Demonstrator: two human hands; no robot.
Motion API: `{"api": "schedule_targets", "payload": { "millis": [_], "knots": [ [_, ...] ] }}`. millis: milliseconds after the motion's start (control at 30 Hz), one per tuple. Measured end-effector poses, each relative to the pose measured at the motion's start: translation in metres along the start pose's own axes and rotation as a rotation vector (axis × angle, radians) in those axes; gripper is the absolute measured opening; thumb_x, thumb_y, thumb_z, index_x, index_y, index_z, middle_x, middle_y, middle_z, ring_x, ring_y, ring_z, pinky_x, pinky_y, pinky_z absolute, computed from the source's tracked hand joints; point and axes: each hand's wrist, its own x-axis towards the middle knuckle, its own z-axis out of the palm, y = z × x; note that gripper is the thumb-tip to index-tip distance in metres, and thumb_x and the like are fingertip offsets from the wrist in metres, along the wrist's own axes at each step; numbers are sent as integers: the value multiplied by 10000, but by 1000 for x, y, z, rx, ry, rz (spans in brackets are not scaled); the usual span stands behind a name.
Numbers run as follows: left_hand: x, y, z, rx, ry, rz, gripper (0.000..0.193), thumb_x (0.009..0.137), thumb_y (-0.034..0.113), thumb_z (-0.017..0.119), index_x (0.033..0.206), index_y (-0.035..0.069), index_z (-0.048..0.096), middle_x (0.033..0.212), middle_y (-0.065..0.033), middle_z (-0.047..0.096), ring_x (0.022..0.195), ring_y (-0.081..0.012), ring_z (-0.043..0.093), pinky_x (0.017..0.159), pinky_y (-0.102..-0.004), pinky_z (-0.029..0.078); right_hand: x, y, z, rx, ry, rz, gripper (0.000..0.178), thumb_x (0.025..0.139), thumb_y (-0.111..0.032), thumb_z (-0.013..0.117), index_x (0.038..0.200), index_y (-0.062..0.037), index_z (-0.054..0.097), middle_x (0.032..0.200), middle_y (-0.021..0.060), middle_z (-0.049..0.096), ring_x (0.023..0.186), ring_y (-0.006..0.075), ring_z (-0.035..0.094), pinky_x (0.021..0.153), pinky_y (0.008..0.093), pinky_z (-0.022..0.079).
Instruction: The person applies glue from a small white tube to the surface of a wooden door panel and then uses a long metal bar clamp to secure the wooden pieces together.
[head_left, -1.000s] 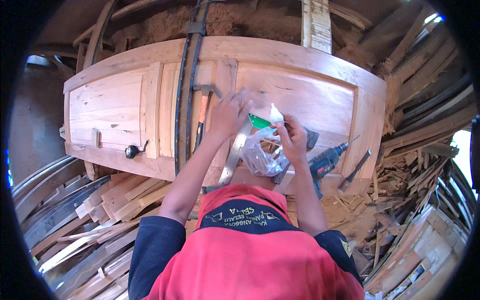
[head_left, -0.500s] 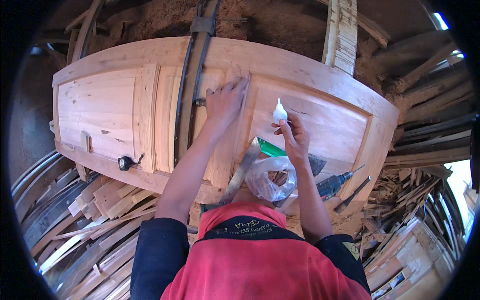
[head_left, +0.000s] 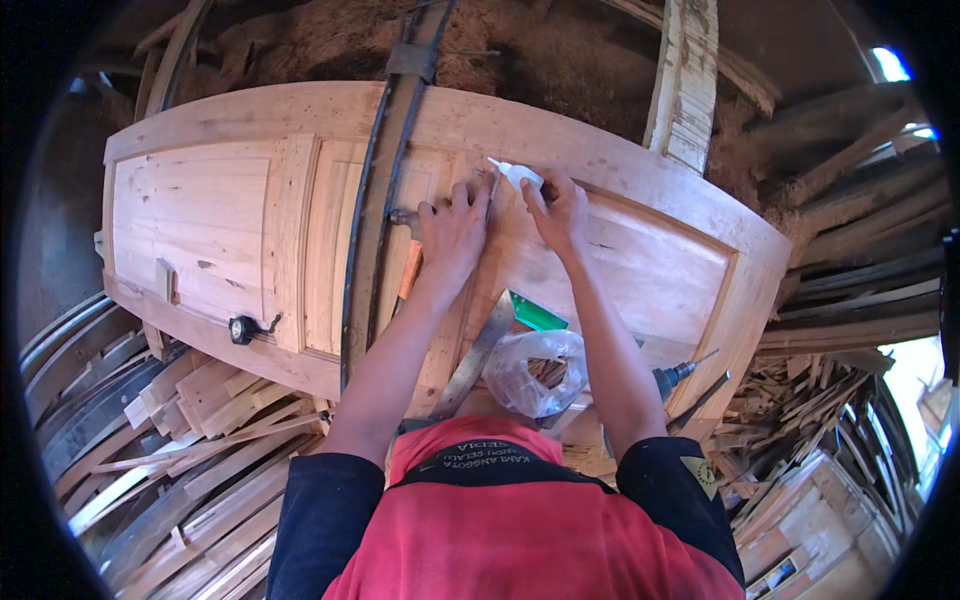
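Note:
A panelled wooden door (head_left: 215,310) lies flat in front of me. My left hand (head_left: 455,230) rests on it beside a joint near the far rail, fingers bent but apart and the index finger stretched along the joint. Between thumb and fingers, my right hand (head_left: 562,215) grips a small white squeeze bottle (head_left: 524,178), tilted so its thin nozzle points left, just above the tip of my left index finger. Whether the nozzle touches the wood, I cannot tell. A hammer with an orange handle (head_left: 411,268) lies beside my left wrist, partly hidden.
A long bar clamp (head_left: 374,215) crosses the door. Between my forearms lie a green-handled try square (head_left: 538,313) and a clear plastic bag (head_left: 510,385) holding wood bits. A drill (head_left: 674,377) sits to the right, a round black gadget (head_left: 242,329) to the left. Offcuts (head_left: 215,440) are piled nearby.
My right hand has moved left and away from me, tipping the bottle from upright to sideways, toward my left fingers. My left hand has drawn slightly nearer, exposing the hammer's handle.

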Motion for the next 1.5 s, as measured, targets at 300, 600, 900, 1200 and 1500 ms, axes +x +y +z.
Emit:
{"api": "schedule_targets", "payload": {
  "millis": [300, 600, 900, 1200, 1500],
  "knots": [
    [0, 2, 0, -60, 28, -33, 437, 959, 137, 452, 1373, 241, 545, 1149, -87, 583, 757, -242, 697, 804, -446, 385, 8, -14, 2, -40, -28, 3, 270, 832, -221, 749, 960, 16, 727, 772, 192, 694, 657, 275, 672, 629, 382, 521],
    [-1, 1, 6, -57, 77, -30, 473, 963, 123, 443, 1408, 267, 520, 1080, -82, 572, 731, -231, 689, 788, -440, 369, 7, -18, 4, -79, -7, -20, 273, 817, -205, 753, 967, 22, 729, 802, 204, 695, 668, 288, 675, 635, 381, 524],
    [0, 2, -1, -75, -17, -48, 486, 967, 114, 445, 1425, 268, 500, 1149, -91, 563, 796, -246, 696, 837, -459, 360, 7, -17, 6, -105, 5, -19, 270, 812, -200, 751, 979, 11, 730, 829, 210, 701, 700, 309, 683, 660, 389, 532],
    [-1, 2, 1, -56, 24, -40, 517, 959, 110, 463, 1445, 286, 474, 1136, -80, 560, 809, -235, 687, 817, -444, 359, 7, -19, 8, -90, 4, 16, 274, 810, -209, 753, 969, 13, 730, 834, 214, 704, 705, 311, 686, 665, 390, 535],
    [-2, 1, 5, -35, 22, -30, 588, 945, 98, 470, 1491, 313, 424, 1093, -79, 553, 774, -227, 673, 789, -430, 352, 6, -19, 9, -105, 16, -35, 271, 809, -210, 755, 957, 16, 730, 859, 214, 708, 742, 331, 686, 693, 409, 536]
  ]
}}
